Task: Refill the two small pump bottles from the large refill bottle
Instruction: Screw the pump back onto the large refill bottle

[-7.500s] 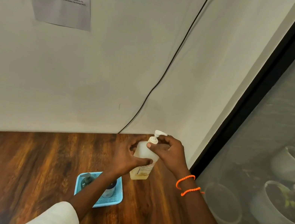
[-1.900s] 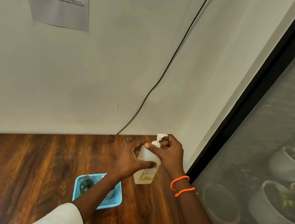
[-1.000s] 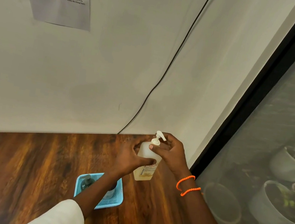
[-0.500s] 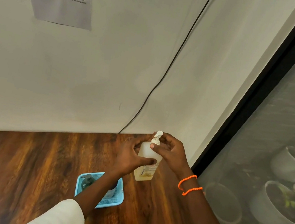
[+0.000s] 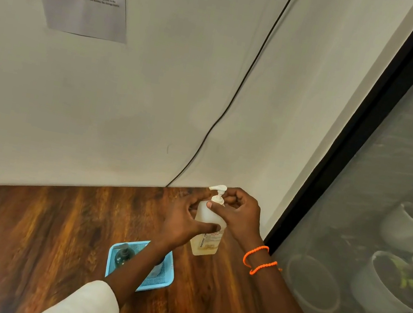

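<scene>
Pump nozzle on the large refill bottle (image 5: 206, 235) now points left toward the wall side; half a second ago it pointed up and away, a second ago to the right. So the pump head (image 5: 218, 192) is being turned, likely unscrewed. Judged: still opening the refill bottle, no pouring started, both small bottles unfilled as far as visible.

Left hand (image 5: 182, 224) wrapped around the bottle body, thumb across the front above the label, steadying it. Right hand (image 5: 238, 214) pinched closed on the pump collar, fingers curled behind the neck. Bottle stands upright at the far right corner of the table (image 5: 20, 234), near the wall.

Bottle: translucent white plastic, rounded-rectangular, yellowish liquid low down, paper label. Pump head white, glossy, beak-shaped.

Small pump bottle (image 5: 123, 254), dark tinted with dark pump, sits in a light-blue mesh basket (image 5: 158, 283) nearer the front edge; second small bottle (image 5: 156, 269) mostly hidden by the left forearm. Table is dark streaky wood grain, smooth, rounded corner.
</scene>
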